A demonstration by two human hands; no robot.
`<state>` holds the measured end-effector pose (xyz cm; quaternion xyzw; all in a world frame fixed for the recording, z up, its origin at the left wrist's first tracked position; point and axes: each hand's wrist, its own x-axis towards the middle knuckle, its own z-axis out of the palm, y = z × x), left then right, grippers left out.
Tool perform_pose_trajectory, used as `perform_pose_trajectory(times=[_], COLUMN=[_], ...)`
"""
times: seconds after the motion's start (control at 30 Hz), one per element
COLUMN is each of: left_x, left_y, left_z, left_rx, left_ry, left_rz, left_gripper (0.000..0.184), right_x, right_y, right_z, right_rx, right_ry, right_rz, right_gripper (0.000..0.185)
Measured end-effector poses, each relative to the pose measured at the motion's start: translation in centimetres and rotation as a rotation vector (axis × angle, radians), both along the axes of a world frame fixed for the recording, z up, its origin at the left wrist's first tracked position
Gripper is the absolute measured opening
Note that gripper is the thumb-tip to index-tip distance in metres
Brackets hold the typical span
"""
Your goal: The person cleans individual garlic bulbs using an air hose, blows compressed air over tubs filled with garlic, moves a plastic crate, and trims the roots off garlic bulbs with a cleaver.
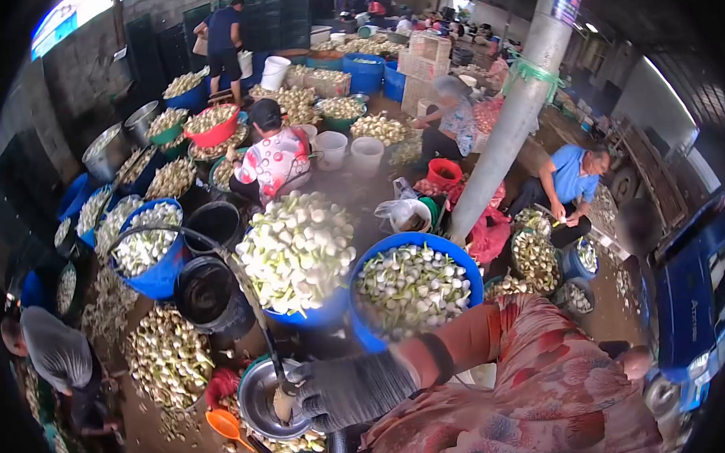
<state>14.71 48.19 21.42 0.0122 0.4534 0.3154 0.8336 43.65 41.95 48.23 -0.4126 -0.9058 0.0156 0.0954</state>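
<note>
My right hand point(351, 394), in a grey glove, reaches in from the right with a black band at the wrist. Its fingers are closed on the lower end of a long black hose point(256, 306), near a tan piece point(283, 404). That end hangs over a metal bowl point(260, 388), whose rim is beside my fingertips. An orange scoop point(228, 426) lies left of the bowl. Behind my arm stands a blue tub point(472, 262) of peeled white bulbs with green stems. To its left, similar bulbs point(298, 246) are heaped high. My left hand does not show.
A metal pole point(504, 112) slants up on the right. Dark buckets point(206, 292), a blue tub point(172, 265) of bulbs and a pile of unpeeled bulbs point(169, 360) stand to the left. Several people sit, bend or stand around. A blue vehicle point(687, 316) is at far right.
</note>
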Motion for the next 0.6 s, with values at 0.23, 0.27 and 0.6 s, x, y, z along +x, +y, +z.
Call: perform_pose_trajectory(times=[0.23, 0.27, 0.6], left_x=[8.2, 9.4, 20.1], left_y=[4.6, 4.6, 1.6], left_z=[2.2, 2.4, 6.5], left_rx=[0.095, 0.111, 0.285], left_ry=[0.026, 0.018, -0.026], left_rz=[-0.316, -0.359, -0.697], left_gripper=[0.034, 0.034, 0.037], right_x=[0.3, 0.3, -0.2], right_y=[-3.1, -3.5, -5.7], right_z=[-0.9, -2.7, -2.9], right_rx=[0.312, 0.309, 0.195], right_ry=[0.253, 0.266, 0.319], right_rz=[-0.354, -0.393, -0.332], right_gripper=[0.016, 0.016, 0.020])
